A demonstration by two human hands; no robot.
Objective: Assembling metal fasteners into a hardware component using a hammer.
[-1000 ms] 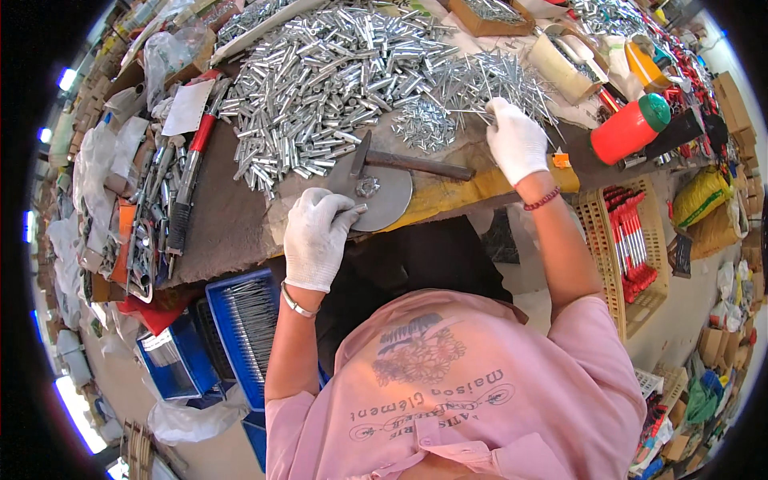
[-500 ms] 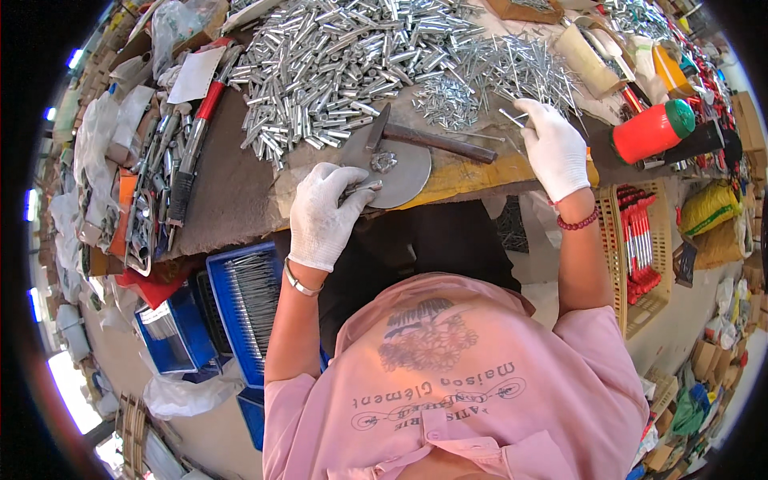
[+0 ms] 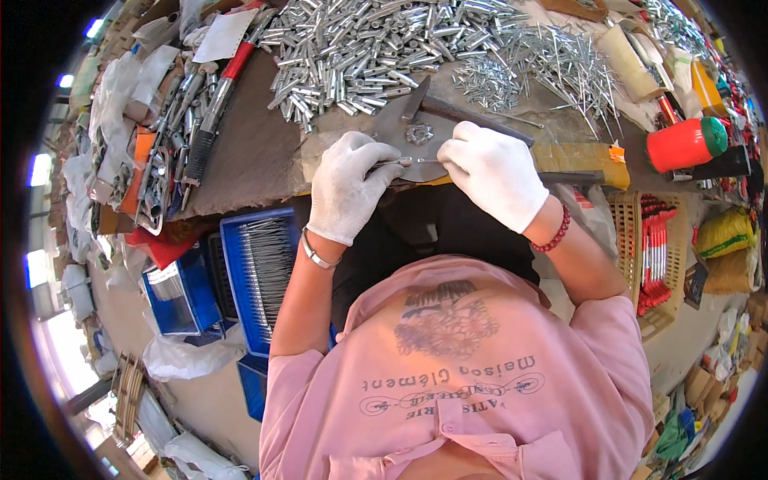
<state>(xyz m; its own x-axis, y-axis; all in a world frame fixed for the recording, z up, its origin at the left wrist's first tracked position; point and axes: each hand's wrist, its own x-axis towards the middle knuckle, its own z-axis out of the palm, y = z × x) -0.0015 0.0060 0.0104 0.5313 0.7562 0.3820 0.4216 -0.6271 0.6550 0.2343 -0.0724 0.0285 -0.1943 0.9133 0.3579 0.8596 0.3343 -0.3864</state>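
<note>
My left hand (image 3: 348,188), in a white glove, pinches a short silver metal tube (image 3: 406,161) between thumb and fingers. From the other side, my right hand (image 3: 494,172), also gloved, grips a thin metal rod (image 3: 430,161) whose tip points at the tube. Whether the rod has entered the tube is too small to tell. Both hands are over the near edge of a round grey metal disc (image 3: 390,126) on the bench. A hammer (image 3: 472,116) with a dark wooden handle lies across the disc, beside a small shiny metal lump (image 3: 418,134).
Behind the hands are heaps of metal tubes (image 3: 376,52), small pins (image 3: 488,80) and long thin rods (image 3: 572,72). A red bottle with a green base (image 3: 680,146) lies to the right. Below the bench stand a blue bin (image 3: 260,272) and a yellow crate (image 3: 628,232).
My right hand has come left from the rod heap to meet my left hand, bringing a thin rod. The tube stays in my left hand, and the whole view has shifted slightly.
</note>
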